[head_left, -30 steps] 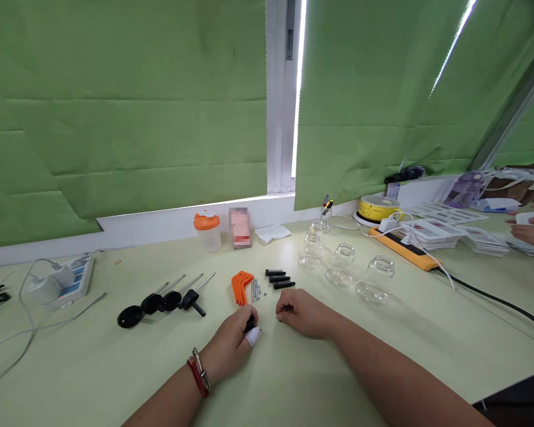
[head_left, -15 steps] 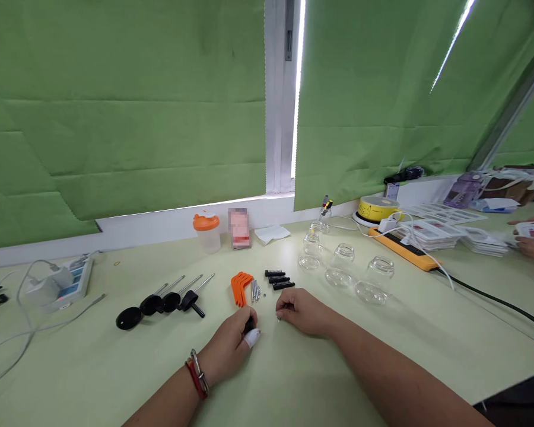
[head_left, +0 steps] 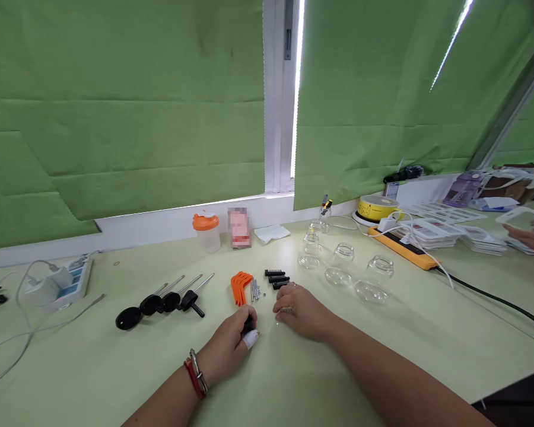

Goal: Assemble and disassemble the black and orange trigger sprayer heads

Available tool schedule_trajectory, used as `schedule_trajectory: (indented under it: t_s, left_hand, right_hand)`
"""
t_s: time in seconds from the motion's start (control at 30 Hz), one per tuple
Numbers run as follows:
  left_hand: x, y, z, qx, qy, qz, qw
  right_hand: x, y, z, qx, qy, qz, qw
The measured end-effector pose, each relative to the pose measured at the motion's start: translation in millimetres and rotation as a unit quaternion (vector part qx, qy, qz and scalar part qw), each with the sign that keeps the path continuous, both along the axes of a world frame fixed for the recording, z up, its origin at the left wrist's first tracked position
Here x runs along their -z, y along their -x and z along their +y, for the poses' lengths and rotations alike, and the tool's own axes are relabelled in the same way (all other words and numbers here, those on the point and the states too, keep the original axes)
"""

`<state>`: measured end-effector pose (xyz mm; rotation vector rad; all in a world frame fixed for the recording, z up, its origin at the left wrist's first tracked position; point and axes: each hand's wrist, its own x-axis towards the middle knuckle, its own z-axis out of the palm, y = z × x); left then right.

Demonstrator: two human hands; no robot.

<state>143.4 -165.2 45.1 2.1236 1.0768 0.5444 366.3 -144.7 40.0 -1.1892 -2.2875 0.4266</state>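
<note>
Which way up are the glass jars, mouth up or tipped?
Mouth up: the clear jars stand with rimmed necks on top, wider bases on the table.

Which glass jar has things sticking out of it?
The rearmost jar: yellow and dark items poke out of its top. The other jars look empty.

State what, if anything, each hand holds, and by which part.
Left hand: small black object, gripped part hidden. Right hand: thin coiled metal spring, gripped part unclear.

Right hand (head_left: 306,312) shifted, spring (head_left: 286,309) now showing
</note>
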Motion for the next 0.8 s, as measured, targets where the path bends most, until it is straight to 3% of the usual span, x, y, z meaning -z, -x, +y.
schedule_trajectory:
  t_s: [0.17, 0.6, 0.8]
  left_hand:
    - [-2.3, 0.2, -1.0, 0.005, 0.011, -0.006, 1.000]
    - [-3.6, -0.1, -2.5, 0.012, 0.017, -0.011, 1.000]
    - [1.6, -6.0, -2.9, 0.028, 0.008, -0.017, 0.999]
  right_hand:
    - [6.2, 6.1, 2.1, -0.059, -0.010, -0.050, 0.997]
    - [8.3, 11.0, -0.2, -0.065, -0.043, -0.038, 0.996]
    - [-1.0, 25.3, -15.2, -0.005, -0.093, 0.106, 0.990]
